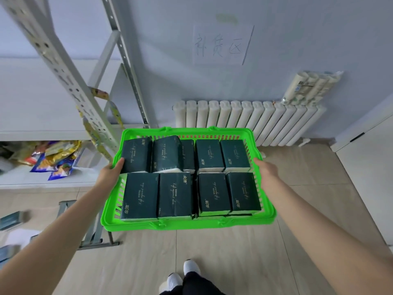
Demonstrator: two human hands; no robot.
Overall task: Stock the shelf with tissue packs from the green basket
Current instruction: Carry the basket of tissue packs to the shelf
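Observation:
A bright green basket (187,223) is held up in front of me, above the floor. Several dark green tissue packs (175,194) with gold lettering fill it in two rows. My left hand (111,171) grips the basket's left rim, thumb lying inside against a pack. My right hand (265,170) grips the right rim; its fingers are hidden under the edge. The white metal shelf (42,130) stands to the left, with its perforated upright (63,67) close to the basket.
Colourful snack bags (51,156) lie on the shelf's lower board. A white radiator (244,118) with a pack of paper rolls (312,86) stands behind the basket. A white cabinet (365,167) is at the right. A grey metal stand (93,231) rests on the floor.

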